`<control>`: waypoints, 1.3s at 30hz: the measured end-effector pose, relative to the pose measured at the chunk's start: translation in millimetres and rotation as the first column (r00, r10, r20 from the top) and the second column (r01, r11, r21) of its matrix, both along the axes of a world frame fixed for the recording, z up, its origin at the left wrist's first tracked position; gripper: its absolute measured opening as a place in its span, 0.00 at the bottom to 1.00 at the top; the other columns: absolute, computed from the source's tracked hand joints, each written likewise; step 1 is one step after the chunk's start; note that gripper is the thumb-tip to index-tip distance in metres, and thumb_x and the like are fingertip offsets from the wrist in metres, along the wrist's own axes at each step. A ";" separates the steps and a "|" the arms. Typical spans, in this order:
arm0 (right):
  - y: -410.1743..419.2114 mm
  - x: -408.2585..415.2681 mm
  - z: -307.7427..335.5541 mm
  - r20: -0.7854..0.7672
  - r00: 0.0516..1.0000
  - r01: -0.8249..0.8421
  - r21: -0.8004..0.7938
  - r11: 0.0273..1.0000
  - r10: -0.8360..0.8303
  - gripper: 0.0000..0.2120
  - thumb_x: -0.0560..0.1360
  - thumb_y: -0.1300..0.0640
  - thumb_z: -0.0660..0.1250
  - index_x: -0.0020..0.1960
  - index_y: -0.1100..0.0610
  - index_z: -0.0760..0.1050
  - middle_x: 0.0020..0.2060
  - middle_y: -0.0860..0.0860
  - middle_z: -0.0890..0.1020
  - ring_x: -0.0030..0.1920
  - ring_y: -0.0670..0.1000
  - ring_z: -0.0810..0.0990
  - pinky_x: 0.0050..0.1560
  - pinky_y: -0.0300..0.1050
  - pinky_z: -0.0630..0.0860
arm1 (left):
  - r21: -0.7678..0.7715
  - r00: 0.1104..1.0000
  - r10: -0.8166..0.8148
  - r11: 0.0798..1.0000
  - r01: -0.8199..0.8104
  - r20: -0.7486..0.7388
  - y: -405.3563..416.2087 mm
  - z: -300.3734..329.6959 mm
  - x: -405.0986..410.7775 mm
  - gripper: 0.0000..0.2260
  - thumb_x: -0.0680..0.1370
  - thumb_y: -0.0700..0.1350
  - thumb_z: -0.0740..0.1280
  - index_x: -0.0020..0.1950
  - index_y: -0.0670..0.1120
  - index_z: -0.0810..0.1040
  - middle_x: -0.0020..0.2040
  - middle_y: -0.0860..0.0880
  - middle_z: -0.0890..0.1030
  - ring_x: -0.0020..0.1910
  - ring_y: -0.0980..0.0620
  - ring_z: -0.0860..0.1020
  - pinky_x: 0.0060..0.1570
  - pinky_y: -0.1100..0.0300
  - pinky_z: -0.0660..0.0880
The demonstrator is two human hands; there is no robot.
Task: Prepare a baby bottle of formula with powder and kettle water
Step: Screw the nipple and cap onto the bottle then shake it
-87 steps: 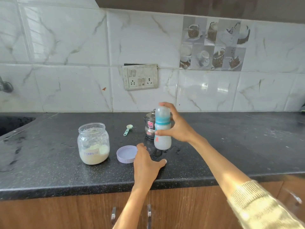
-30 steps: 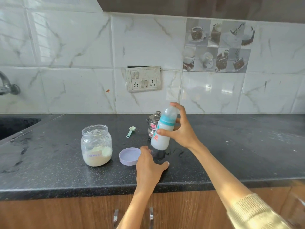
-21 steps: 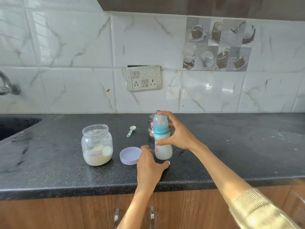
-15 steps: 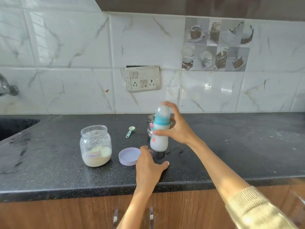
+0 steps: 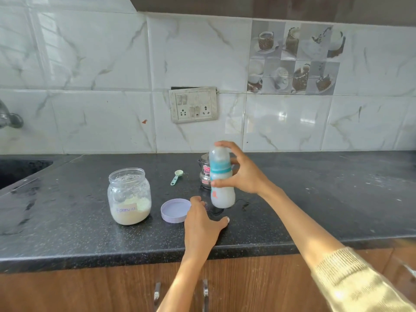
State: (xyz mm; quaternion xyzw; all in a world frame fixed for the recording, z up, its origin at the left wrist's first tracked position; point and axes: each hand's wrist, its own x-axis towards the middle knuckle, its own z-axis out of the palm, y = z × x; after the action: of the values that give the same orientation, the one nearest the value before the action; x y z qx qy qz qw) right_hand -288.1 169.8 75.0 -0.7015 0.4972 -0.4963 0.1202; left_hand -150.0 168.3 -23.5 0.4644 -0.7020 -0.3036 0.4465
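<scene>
Our right hand (image 5: 243,174) grips the capped bottle (image 5: 221,176) upright above the desk (image 5: 315,199); our left hand (image 5: 202,224) rests flat and open, empty, beside the lid (image 5: 174,210).

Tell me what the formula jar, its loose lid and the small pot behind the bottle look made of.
Formula jar: clear glass or plastic, glossy; the powder shows through.
Lid: matte lilac plastic, apparently.
Pot: shiny metal, likely steel, mirror-like reflections.

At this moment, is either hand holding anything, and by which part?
The right hand grips the baby bottle around its middle and capped top. The left hand rests open on the counter, holding nothing.
</scene>
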 end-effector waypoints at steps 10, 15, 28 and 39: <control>-5.2 -2.3 -13.8 0.173 0.984 0.063 -0.078 0.995 -0.048 0.38 0.62 0.60 0.80 0.61 0.36 0.63 0.56 0.40 0.75 0.53 0.43 0.78 0.50 0.39 0.78 | 0.003 1.000 0.005 1.000 -0.005 0.011 0.2 -2.7 -0.2 0.35 0.67 0.49 0.77 0.67 0.43 0.62 0.63 0.47 0.74 0.60 0.53 0.72 0.50 0.65 0.64; -6.9 -1.9 -8.9 0.099 0.994 0.050 -0.048 0.998 -0.045 0.39 0.62 0.59 0.80 0.60 0.33 0.62 0.59 0.40 0.73 0.55 0.43 0.77 0.51 0.38 0.77 | 0.010 1.000 -0.004 1.000 0.004 0.011 1.5 -1.4 0.2 0.35 0.67 0.49 0.76 0.67 0.44 0.61 0.64 0.47 0.73 0.60 0.53 0.72 0.51 0.66 0.65; -7.5 -0.2 -4.8 0.144 0.989 0.053 -0.054 0.997 -0.044 0.38 0.63 0.60 0.79 0.61 0.36 0.63 0.53 0.33 0.74 0.52 0.43 0.79 0.47 0.37 0.78 | -0.005 1.000 -0.010 1.000 0.010 0.019 1.6 0.2 0.7 0.34 0.68 0.49 0.76 0.67 0.44 0.61 0.61 0.49 0.74 0.55 0.56 0.70 0.49 0.65 0.64; -4.6 -0.3 -7.2 0.098 0.995 0.028 -0.023 0.999 -0.026 0.38 0.63 0.59 0.79 0.62 0.37 0.63 0.57 0.36 0.73 0.54 0.43 0.78 0.52 0.42 0.78 | 0.009 1.000 0.004 1.000 -0.004 0.015 -0.2 -0.3 0.9 0.35 0.67 0.49 0.77 0.67 0.44 0.61 0.64 0.47 0.73 0.61 0.52 0.72 0.52 0.66 0.65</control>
State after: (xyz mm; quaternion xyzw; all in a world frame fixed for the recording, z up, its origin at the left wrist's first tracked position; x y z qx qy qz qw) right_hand -288.4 165.2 67.7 -0.6710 0.4940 -0.5376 0.1293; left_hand -149.1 168.1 -23.8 0.4699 -0.7031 -0.3024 0.4398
